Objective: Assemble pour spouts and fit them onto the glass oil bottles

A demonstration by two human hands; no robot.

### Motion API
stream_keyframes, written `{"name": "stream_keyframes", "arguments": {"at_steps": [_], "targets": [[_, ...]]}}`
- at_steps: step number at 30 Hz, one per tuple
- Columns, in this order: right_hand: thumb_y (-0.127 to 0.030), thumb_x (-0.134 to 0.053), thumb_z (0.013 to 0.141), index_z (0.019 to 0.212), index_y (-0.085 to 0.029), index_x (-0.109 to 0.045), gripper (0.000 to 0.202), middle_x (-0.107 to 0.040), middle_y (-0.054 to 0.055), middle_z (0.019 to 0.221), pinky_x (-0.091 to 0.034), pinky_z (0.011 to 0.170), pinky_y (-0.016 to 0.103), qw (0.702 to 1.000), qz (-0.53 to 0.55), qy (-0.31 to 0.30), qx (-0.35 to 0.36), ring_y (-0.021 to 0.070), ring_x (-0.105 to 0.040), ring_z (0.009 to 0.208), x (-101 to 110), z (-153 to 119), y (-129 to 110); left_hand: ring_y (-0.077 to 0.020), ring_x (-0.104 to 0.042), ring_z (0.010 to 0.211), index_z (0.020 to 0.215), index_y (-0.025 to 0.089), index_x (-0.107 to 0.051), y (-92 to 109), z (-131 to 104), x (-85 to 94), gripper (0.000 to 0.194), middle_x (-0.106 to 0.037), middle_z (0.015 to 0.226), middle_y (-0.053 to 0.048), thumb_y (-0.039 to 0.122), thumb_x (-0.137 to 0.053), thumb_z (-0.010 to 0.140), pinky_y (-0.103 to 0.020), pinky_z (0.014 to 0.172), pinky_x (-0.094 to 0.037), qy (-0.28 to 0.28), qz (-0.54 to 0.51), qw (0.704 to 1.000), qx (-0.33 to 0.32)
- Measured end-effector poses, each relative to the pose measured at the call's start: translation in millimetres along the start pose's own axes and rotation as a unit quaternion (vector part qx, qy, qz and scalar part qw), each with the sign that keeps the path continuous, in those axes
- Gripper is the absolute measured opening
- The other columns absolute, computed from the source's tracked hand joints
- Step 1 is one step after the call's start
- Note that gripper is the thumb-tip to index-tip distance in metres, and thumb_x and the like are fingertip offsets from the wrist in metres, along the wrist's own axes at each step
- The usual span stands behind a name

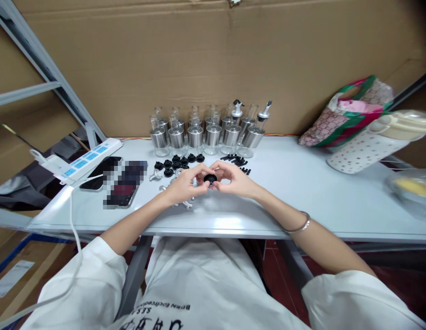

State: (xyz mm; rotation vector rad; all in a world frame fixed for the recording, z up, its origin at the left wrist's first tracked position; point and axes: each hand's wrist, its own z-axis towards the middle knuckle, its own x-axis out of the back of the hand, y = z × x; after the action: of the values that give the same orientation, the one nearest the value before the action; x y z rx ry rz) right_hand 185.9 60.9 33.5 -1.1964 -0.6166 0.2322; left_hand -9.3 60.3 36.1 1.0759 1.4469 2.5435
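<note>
Between my two hands, just above the front half of the table, is a round black stopper [210, 178]. My left hand [187, 184] grips its left side with closed fingers. The fingers of my right hand [235, 179] close on the same piece from the right. Behind my left hand lie several more black stoppers [176, 161]. Silver spout pieces [156, 174] are scattered beside and partly under that hand. Small black parts [237, 160] form a loose group behind my right hand.
Glass bottles with metal sleeves [195, 136] stand in rows at the back; two carry pourer spouts [237, 109]. Two phones [130, 195] and a power strip [92, 158] lie left. A spotted jug [367, 144] and a patterned bag [336, 117] are right. Cardboard [185, 59] rises behind.
</note>
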Motion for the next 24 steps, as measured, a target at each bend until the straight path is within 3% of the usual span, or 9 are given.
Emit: {"name": "stream_keyframes", "arguments": {"at_steps": [9,15,24], "targets": [[-0.018,-0.057,0.066,0.090,-0.019,-0.050,0.025,-0.051,-0.007,0.059,-0.040,0.057,0.023,0.999,-0.032,0.007,0.018,0.0092,-0.044,0.055,-1.4,-0.9,-4.1,-0.0104,-0.050,0.068,0.106,0.019,-0.054,-1.6,-2.1,1.4,0.031,-0.052,0.074,0.003,0.025,-0.055,0.075,-0.023,0.067,-0.041,-0.008,0.012,0.999,-0.033],[-0.016,-0.054,0.066,0.083,-0.020,-0.044,0.021,-0.057,-0.005,0.063,-0.040,0.058,0.023,0.999,-0.051,-0.005,0.017,0.0087,-0.045,0.056,-4.5,-2.2,-6.7,-0.0087,-0.046,0.061,0.096,0.019,-0.056,0.3,-1.5,-1.4,0.026,-0.050,0.069,0.005,0.022,-0.053,0.070,-0.021,0.061,-0.038,-0.013,0.041,0.999,-0.021],[-0.015,-0.053,0.065,0.078,-0.022,-0.040,0.020,-0.047,-0.009,0.052,-0.038,0.054,0.022,0.996,-0.088,0.004,0.020,0.0078,-0.041,0.051,-9.5,-5.4,-9.9,-0.0085,-0.044,0.059,0.088,0.019,-0.056,5.1,-1.7,0.0,0.020,-0.050,0.067,0.005,0.022,-0.053,0.069,-0.021,0.060,-0.038,-0.021,0.085,0.995,-0.041]]}}
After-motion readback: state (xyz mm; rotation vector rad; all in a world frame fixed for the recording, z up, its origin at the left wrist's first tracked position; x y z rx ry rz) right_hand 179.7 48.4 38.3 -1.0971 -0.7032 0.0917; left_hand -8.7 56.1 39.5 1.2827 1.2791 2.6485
